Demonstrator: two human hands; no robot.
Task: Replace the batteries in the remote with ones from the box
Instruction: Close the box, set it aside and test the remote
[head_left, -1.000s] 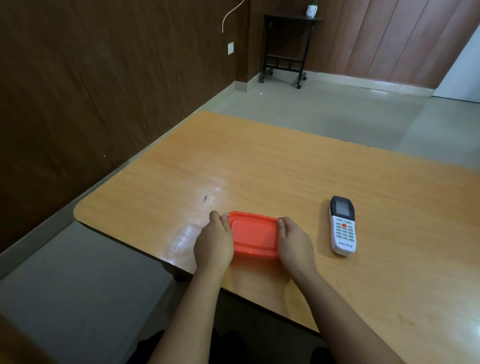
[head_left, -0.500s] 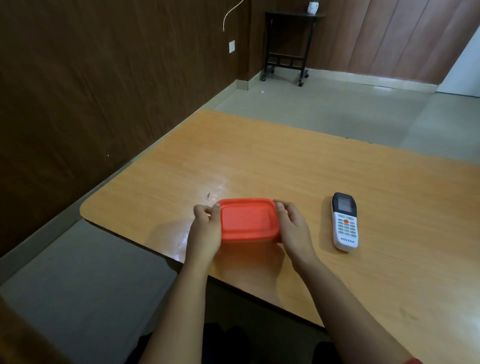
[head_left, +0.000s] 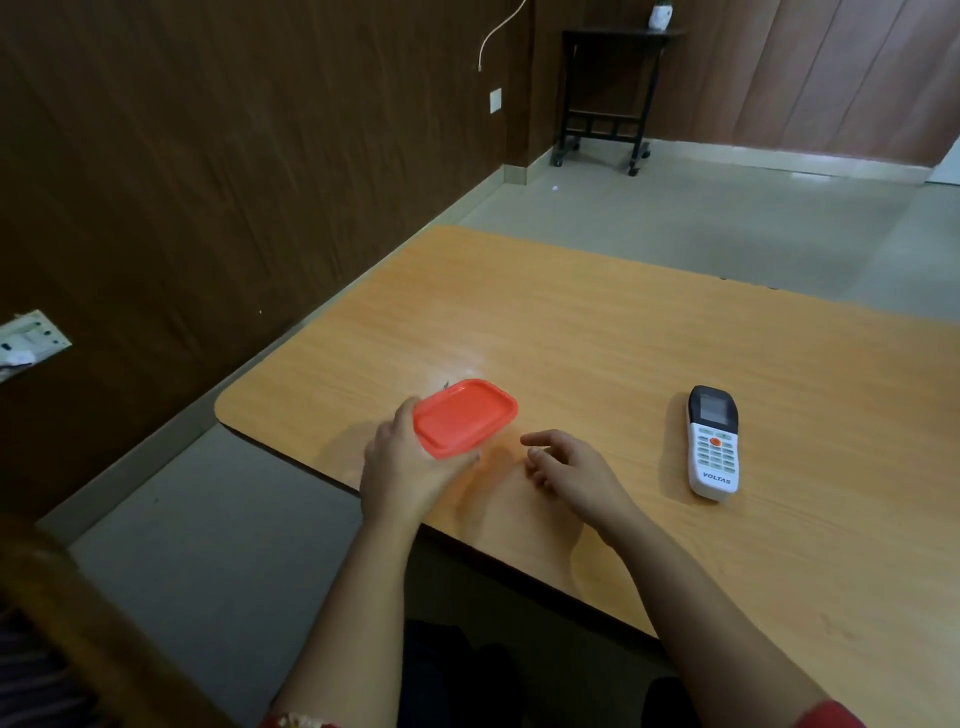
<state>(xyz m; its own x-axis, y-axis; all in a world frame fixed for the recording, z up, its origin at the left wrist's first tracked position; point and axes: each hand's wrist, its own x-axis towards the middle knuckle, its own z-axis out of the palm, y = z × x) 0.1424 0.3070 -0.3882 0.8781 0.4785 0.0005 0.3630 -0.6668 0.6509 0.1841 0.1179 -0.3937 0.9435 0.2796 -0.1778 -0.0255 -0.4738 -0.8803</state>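
Step in hand: opening the box, by my reading. The battery swap itself is not yet begun.
Box: the red box (head_left: 460, 423) is tilted, its right end higher, near the front-left corner of the table (head_left: 623, 322). It looks lifted off the surface, though its underside is hidden.
Lid: the red lid (head_left: 467, 408) is seated on the box, and only this top face shows. No batteries are in view.
Left hand: the left hand (head_left: 402, 467) grips the box at its near-left end. The thumb lies along the left rim and the fingers are curled underneath, where they are mostly hidden.
Right hand: the right hand (head_left: 571, 467) holds nothing. Its fingers are loosely curled with the forefinger reaching towards the box, and it hangs just above the table near the front edge, between box and remote. It is apart from both.
Remote: the white remote (head_left: 712, 441) lies face up, buttons and screen showing, well to the right of the box and a little back from the front edge. Its battery cover is on the hidden underside and neither hand touches it.
Next move calls for: the free right hand to catch the lid's right rim and peel it up while the left steadies the body. The box should come level first, since loose batteries could roll out.
Risk: a one-handed hold on a tilted box may slip.
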